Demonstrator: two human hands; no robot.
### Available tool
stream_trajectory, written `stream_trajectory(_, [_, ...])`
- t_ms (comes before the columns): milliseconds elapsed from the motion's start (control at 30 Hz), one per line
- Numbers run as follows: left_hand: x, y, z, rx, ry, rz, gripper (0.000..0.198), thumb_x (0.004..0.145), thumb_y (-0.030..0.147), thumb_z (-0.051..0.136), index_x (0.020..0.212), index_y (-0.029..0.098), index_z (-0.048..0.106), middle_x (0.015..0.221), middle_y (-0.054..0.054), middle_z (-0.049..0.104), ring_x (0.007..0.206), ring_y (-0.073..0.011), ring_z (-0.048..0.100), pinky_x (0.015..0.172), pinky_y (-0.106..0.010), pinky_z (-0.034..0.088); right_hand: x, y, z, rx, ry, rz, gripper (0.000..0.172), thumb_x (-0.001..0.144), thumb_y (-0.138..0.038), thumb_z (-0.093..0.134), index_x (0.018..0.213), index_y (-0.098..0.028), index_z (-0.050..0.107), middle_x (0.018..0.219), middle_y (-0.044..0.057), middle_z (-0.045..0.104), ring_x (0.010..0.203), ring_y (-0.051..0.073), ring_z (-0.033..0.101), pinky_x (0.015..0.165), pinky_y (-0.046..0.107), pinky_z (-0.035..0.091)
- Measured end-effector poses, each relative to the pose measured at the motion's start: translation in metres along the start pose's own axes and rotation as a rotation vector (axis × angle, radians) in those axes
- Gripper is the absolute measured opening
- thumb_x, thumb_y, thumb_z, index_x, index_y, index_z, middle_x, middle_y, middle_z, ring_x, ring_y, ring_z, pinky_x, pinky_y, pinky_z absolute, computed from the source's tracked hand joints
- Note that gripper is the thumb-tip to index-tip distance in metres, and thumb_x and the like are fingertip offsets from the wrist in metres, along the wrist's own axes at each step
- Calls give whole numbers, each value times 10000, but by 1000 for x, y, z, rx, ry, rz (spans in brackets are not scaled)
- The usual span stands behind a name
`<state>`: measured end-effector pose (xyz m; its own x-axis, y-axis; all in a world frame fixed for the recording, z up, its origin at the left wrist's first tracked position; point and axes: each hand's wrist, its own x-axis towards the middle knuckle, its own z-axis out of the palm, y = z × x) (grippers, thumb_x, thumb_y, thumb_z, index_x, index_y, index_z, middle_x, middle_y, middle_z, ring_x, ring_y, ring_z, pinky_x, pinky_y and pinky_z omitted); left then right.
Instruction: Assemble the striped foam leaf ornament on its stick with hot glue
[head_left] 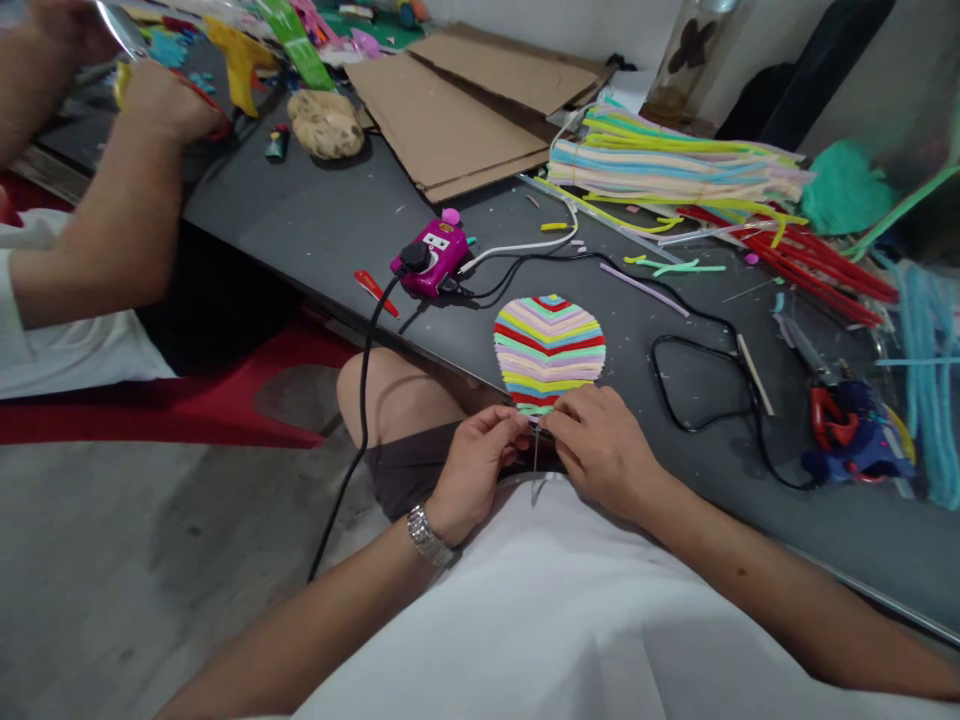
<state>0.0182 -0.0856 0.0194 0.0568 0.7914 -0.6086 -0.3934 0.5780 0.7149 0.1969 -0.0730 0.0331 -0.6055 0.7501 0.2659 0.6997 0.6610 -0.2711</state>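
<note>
Both my hands are in close at the narrow lower end of the striped oval: left fingers pinched tight on it, right fingers pinched just beside them, only a small gap between. Oval's at the near edge of the desk, lower end right about at the lip; can't tell if it's flat or tilted. Main risk: uneven pull. If one side tugs harder, I'd expect the end strips to skew or peel and the chevrons to lose alignment. Second: a thin strand hangs between my hands in front of my white shirt; lean in and it could snag. Can't see which hand has it. Third: the black cord drops off the desk by my knee; bump it and the purple adapter could drag. Blue glue gun sits near the light blue strips; can't tell if it's hot, but if so, a careless reach right might burn me or scorch them.
</note>
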Motion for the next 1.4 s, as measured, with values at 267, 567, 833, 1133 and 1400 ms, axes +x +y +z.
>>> stream_trajectory(267, [2,-3,-1,53,-1,36,302,676,376,852,767,170,651,685,15,676,641,-108,608,608,-214,434,2,3,0,-42,25,-1,233,972,-96,505,846,-187,679,852,75,651,819,213,498,732,348,283])
stream_trajectory(567, [6,-5,4,41,-13,80,296,654,360,868,742,155,674,661,29,651,581,-75,520,552,-195,363,1,2,2,-63,50,-23,240,988,-113,513,833,-174,685,851,77,650,805,203,497,704,342,274])
stream_trajectory(833, [7,-6,5,33,-6,95,299,656,357,872,725,161,656,635,43,632,571,-75,509,556,-199,368,4,2,1,-57,17,-15,239,988,-107,500,870,-167,698,876,82,670,824,210,524,722,346,303])
stream_trajectory(1133, [6,-4,6,11,0,95,297,643,352,866,724,159,656,613,56,621,545,-63,485,537,-192,359,7,1,1,-49,22,5,253,983,-98,493,842,-163,693,841,75,657,804,210,516,716,340,300])
stream_trajectory(1400, [10,-4,9,6,1,89,282,625,328,854,673,164,631,590,55,611,524,-67,479,524,-199,355,5,1,1,-24,34,1,269,1002,-107,487,867,-153,715,867,85,671,820,209,520,716,334,299])
